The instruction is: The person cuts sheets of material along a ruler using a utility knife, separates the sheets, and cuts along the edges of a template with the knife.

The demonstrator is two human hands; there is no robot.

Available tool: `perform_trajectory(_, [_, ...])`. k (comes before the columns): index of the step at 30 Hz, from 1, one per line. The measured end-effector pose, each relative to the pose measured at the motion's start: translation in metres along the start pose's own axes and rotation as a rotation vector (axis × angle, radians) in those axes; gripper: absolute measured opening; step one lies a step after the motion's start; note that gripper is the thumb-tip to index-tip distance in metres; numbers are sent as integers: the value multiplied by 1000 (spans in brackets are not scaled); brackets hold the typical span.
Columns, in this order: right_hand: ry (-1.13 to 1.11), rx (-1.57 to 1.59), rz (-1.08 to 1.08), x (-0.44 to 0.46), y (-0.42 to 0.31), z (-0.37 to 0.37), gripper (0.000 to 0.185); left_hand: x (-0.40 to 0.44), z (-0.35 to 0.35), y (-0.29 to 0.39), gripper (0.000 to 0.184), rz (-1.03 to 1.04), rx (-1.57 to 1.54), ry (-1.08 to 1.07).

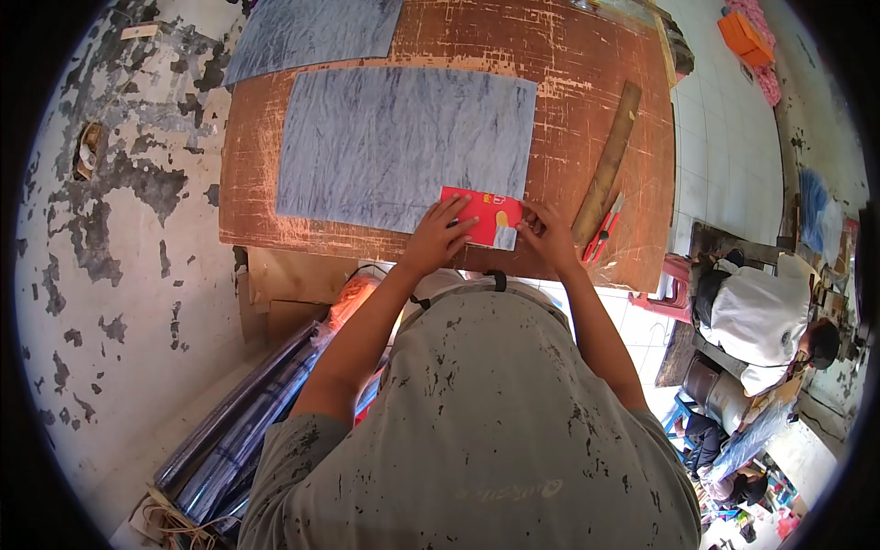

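Observation:
A red printed card or packet (pixel 481 216) lies over the front right corner of a grey marbled sheet (pixel 403 137) on the worn brown table. My left hand (pixel 440 236) rests with its fingers spread on the left part of the red piece. At its right edge, my right hand (pixel 547 234) pinches the border between thumb and fingers. To the right of my right hand lie a red-handled cutter or scissors (pixel 603 229) and a long brown strip (pixel 610 165).
Another grey sheet (pixel 316 32) covers the table's back left. Rolled plastic (pixel 243 426) leans at lower left. A red stool (pixel 674 289) stands right of the table (pixel 247 156). Two other people (pixel 756 316) are at the far right and lower right.

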State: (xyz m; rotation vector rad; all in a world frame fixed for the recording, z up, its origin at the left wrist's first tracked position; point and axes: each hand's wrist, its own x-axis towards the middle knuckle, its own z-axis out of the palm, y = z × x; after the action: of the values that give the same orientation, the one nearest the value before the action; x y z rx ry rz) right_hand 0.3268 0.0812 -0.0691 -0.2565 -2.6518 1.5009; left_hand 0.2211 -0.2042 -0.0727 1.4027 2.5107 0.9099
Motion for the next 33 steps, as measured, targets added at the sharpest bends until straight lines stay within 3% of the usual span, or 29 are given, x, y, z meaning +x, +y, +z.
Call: perform_trajectory(33, [-26,18,10,2,0,-2,53,-2,0,5,46,-21,-23,4])
